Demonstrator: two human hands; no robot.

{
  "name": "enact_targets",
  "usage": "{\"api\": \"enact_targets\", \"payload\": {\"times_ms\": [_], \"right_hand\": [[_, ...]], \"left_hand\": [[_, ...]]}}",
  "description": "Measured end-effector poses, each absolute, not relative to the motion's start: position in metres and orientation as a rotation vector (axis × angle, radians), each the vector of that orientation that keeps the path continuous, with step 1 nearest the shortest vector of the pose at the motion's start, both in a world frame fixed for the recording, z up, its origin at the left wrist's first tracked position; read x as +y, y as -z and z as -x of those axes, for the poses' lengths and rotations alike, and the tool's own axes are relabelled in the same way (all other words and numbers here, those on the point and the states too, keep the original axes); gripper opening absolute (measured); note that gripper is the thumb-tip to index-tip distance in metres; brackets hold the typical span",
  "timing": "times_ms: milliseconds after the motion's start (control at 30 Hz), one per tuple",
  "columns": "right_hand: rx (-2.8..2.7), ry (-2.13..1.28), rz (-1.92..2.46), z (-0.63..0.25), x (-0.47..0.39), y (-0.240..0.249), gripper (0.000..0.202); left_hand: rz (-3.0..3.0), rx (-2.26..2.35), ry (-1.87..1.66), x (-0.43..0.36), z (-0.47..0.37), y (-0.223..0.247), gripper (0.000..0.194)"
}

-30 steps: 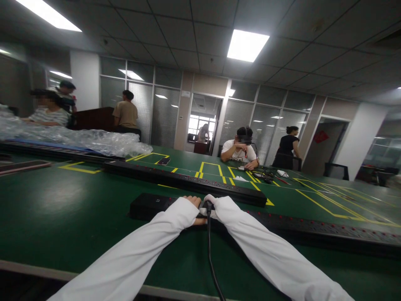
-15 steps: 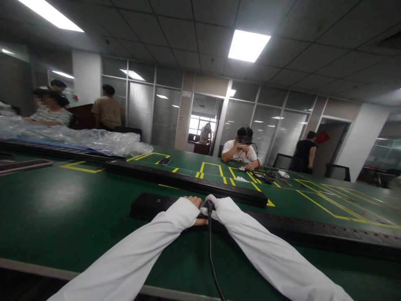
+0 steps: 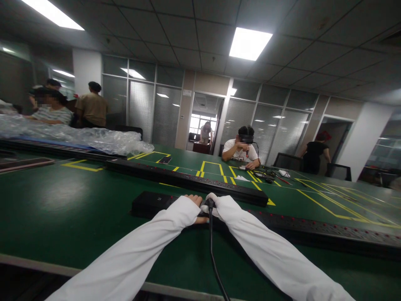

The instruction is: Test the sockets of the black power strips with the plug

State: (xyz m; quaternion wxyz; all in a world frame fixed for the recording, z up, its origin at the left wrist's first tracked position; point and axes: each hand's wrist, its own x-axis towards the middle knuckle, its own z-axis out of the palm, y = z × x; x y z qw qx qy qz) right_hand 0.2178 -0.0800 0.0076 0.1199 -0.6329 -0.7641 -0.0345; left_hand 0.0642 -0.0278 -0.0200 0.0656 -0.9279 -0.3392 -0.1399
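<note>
A long black power strip (image 3: 294, 223) with red marks runs across the green table. My left hand (image 3: 196, 205) is wrapped over its body, fingers on the far side and thumb at the near side. Right beside it, my right hand (image 3: 211, 202), in a pale glove, is closed round a black plug (image 3: 209, 203) at the strip's top. From the plug a black cable (image 3: 211, 246) hangs toward me over the table edge. The plug's prongs and the socket under it are hidden.
Behind lies a second black strip (image 3: 188, 180). Clear plastic wrap (image 3: 103, 140) covers the far left, near a phone (image 3: 165, 160). A seated person (image 3: 239, 150) works across the table (image 3: 62, 217) beside cables and tools. Other people stand farther back.
Both hands keep almost the same place on the strip and plug. In the background, a person at the left has shifted left and one at the right has moved right.
</note>
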Motion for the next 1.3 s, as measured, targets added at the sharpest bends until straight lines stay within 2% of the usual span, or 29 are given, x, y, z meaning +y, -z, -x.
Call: {"api": "enact_targets", "payload": {"times_ms": [333,633,900,1300], "right_hand": [[-2.23,0.074,1.863,-0.219,-0.08,-0.007,0.044],[-2.196,0.037,1.865,-0.222,-0.076,-0.007,0.035],[-2.206,0.181,1.873,-0.226,-0.072,-0.001,0.039],[-2.237,0.098,1.833,-0.232,-0.07,0.001,0.042]], "left_hand": [[2.77,-0.982,0.468,-0.022,-0.068,0.026,0.059],[2.758,-0.955,0.497,-0.017,-0.067,0.031,0.062],[2.749,-0.941,0.477,-0.015,-0.069,0.033,0.059],[2.73,-0.946,0.508,-0.012,-0.069,0.037,0.061]]}}
